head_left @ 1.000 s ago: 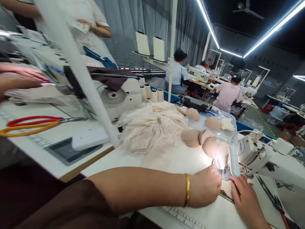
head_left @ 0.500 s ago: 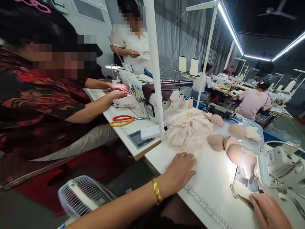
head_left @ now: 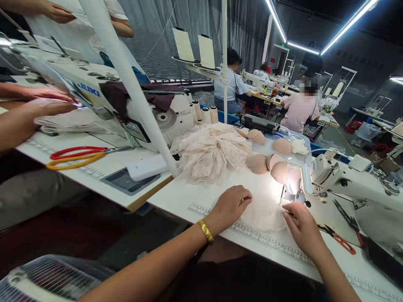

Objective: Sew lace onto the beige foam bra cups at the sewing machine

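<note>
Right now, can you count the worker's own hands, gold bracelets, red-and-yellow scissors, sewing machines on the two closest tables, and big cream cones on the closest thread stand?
Worker's left hand and right hand: 2
Gold bracelet: 1
Red-and-yellow scissors: 1
Sewing machines: 2
Big cream cones: 2
Total: 8

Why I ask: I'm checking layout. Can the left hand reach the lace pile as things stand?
Probably yes: the left hand is near the lace pile, with only white tabletop showing between them.
</note>
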Action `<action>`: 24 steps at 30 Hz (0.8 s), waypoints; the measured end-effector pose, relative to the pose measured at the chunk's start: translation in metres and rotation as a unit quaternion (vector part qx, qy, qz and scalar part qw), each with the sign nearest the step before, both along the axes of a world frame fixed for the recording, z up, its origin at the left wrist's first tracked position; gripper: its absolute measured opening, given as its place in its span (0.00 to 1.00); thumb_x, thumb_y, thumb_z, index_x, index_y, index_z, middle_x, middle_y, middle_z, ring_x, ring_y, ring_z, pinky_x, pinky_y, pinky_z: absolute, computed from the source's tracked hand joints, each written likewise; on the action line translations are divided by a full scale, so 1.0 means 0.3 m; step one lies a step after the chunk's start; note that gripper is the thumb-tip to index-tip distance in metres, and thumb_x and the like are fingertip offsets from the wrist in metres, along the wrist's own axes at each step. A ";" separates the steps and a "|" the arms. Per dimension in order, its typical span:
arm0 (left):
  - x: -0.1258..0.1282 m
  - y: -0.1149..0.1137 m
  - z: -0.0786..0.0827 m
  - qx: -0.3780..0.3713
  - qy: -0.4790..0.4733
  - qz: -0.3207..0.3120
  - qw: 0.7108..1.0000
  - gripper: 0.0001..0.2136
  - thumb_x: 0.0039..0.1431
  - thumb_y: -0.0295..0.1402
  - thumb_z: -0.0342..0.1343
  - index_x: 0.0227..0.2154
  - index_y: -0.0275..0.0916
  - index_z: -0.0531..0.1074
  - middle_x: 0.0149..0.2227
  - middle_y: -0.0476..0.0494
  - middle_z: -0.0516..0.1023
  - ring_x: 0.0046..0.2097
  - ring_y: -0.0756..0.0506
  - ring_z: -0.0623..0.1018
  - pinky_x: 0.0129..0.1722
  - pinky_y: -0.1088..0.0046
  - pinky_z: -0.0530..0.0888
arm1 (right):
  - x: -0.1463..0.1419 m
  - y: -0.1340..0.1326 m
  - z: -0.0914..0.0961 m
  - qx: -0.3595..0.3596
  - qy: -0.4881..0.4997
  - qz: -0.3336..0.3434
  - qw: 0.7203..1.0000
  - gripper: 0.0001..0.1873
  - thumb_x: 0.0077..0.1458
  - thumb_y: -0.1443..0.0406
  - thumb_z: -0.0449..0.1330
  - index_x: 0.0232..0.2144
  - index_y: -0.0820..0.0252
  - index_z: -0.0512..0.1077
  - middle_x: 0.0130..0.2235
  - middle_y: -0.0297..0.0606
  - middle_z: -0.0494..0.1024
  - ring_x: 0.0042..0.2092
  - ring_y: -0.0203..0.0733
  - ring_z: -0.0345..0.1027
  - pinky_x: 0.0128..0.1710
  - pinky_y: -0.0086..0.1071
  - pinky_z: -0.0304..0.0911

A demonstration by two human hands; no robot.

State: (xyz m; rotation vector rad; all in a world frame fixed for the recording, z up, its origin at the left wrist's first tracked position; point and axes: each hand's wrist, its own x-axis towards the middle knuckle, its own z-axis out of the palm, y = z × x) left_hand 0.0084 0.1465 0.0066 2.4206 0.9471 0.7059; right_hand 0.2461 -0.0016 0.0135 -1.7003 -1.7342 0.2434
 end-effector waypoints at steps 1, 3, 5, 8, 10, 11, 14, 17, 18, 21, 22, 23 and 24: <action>0.009 -0.003 0.004 0.002 -0.028 -0.008 1.000 0.06 0.65 0.28 0.55 0.34 0.39 0.77 0.36 0.46 0.80 0.41 0.43 0.77 0.44 0.64 0.72 | -0.004 0.020 0.000 -0.003 0.011 -0.004 1.000 0.12 0.69 0.58 0.52 0.47 0.53 0.73 0.46 0.44 0.78 0.49 0.51 0.72 0.46 0.43 0.72; 0.022 -0.017 0.015 0.021 -0.083 -0.026 0.996 0.07 0.67 0.29 0.54 0.37 0.41 0.77 0.38 0.47 0.80 0.43 0.43 0.78 0.46 0.64 0.71 | -0.015 0.062 0.000 -0.008 0.029 -0.005 1.000 0.15 0.68 0.56 0.54 0.52 0.53 0.72 0.52 0.45 0.77 0.54 0.52 0.71 0.51 0.46 0.71; 0.031 -0.035 0.030 0.029 -0.129 -0.059 0.989 0.08 0.69 0.31 0.51 0.39 0.42 0.76 0.41 0.47 0.80 0.45 0.44 0.78 0.48 0.64 0.71 | -0.031 0.103 0.005 -0.016 0.048 0.009 0.999 0.22 0.66 0.54 0.57 0.59 0.52 0.69 0.58 0.45 0.74 0.60 0.53 0.66 0.57 0.48 0.67; 0.039 -0.055 0.048 -0.022 -0.165 -0.121 0.979 0.09 0.71 0.33 0.47 0.41 0.42 0.72 0.41 0.48 0.79 0.43 0.47 0.78 0.45 0.69 0.73 | -0.055 0.146 0.024 -0.033 0.094 0.044 0.994 0.27 0.62 0.52 0.61 0.61 0.51 0.67 0.57 0.43 0.74 0.59 0.51 0.67 0.58 0.47 0.64; 0.043 -0.053 0.054 -0.068 -0.154 -0.139 0.976 0.09 0.72 0.35 0.44 0.42 0.42 0.69 0.37 0.50 0.78 0.36 0.49 0.78 0.39 0.72 0.73 | -0.060 0.154 0.041 -0.046 0.135 0.058 0.988 0.20 0.61 0.52 0.62 0.51 0.53 0.73 0.46 0.39 0.77 0.50 0.48 0.70 0.51 0.42 0.67; 0.045 -0.044 0.055 -0.080 -0.139 -0.134 0.978 0.10 0.72 0.36 0.43 0.41 0.42 0.68 0.34 0.51 0.77 0.33 0.49 0.77 0.35 0.73 0.72 | -0.057 0.152 0.048 -0.055 0.163 0.066 0.983 0.16 0.60 0.51 0.62 0.43 0.54 0.74 0.40 0.37 0.76 0.45 0.45 0.70 0.46 0.38 0.67; 0.060 0.006 0.063 -0.074 -0.059 -0.101 0.990 0.11 0.71 0.40 0.43 0.40 0.42 0.67 0.26 0.54 0.72 0.27 0.48 0.73 0.28 0.74 0.67 | -0.030 0.135 0.052 -0.112 0.274 0.091 0.951 0.19 0.60 0.48 0.63 0.30 0.56 0.68 0.29 0.30 0.66 0.32 0.37 0.61 0.33 0.31 0.61; 0.104 0.084 0.087 -0.015 0.034 -0.102 0.994 0.09 0.69 0.39 0.49 0.39 0.41 0.71 0.25 0.54 0.74 0.27 0.48 0.74 0.27 0.75 0.66 | 0.000 0.125 0.023 -0.149 0.337 0.067 0.927 0.24 0.56 0.44 0.65 0.28 0.56 0.66 0.24 0.26 0.60 0.26 0.35 0.55 0.27 0.29 0.54; 0.129 0.113 0.100 0.011 0.049 -0.104 0.993 0.09 0.68 0.38 0.51 0.40 0.41 0.72 0.28 0.52 0.77 0.29 0.47 0.76 0.29 0.74 0.68 | 0.006 0.126 0.010 -0.147 0.339 0.051 0.928 0.25 0.55 0.43 0.64 0.27 0.56 0.66 0.24 0.26 0.60 0.26 0.34 0.54 0.26 0.29 0.54; 0.230 0.200 0.144 0.079 0.054 -0.084 0.992 0.08 0.65 0.34 0.56 0.45 0.40 0.75 0.42 0.44 0.81 0.45 0.43 0.79 0.45 0.68 0.73 | 0.009 0.138 -0.029 -0.124 0.334 0.011 0.934 0.26 0.55 0.41 0.62 0.27 0.56 0.66 0.23 0.26 0.61 0.24 0.35 0.56 0.25 0.30 0.53; 0.269 0.229 0.158 0.100 0.055 -0.069 0.991 0.09 0.65 0.32 0.56 0.46 0.39 0.75 0.47 0.41 0.80 0.50 0.41 0.78 0.51 0.65 0.72 | 0.006 0.143 -0.038 -0.119 0.332 0.004 0.936 0.26 0.55 0.41 0.62 0.28 0.56 0.66 0.22 0.26 0.61 0.24 0.36 0.57 0.25 0.31 0.54; 0.310 0.257 0.170 0.120 0.057 -0.050 0.990 0.10 0.65 0.31 0.56 0.47 0.38 0.75 0.50 0.38 0.78 0.53 0.39 0.76 0.55 0.62 0.70 | 0.003 0.146 -0.045 -0.114 0.332 -0.003 0.936 0.26 0.56 0.41 0.61 0.28 0.56 0.66 0.23 0.26 0.61 0.24 0.36 0.58 0.26 0.31 0.54; 0.350 0.285 0.180 0.137 0.062 -0.030 0.988 0.12 0.65 0.31 0.56 0.49 0.37 0.76 0.53 0.35 0.77 0.55 0.36 0.74 0.57 0.58 0.69 | 0.000 0.149 -0.049 -0.110 0.332 -0.007 0.937 0.26 0.56 0.41 0.61 0.28 0.56 0.66 0.23 0.26 0.62 0.24 0.37 0.59 0.26 0.31 0.55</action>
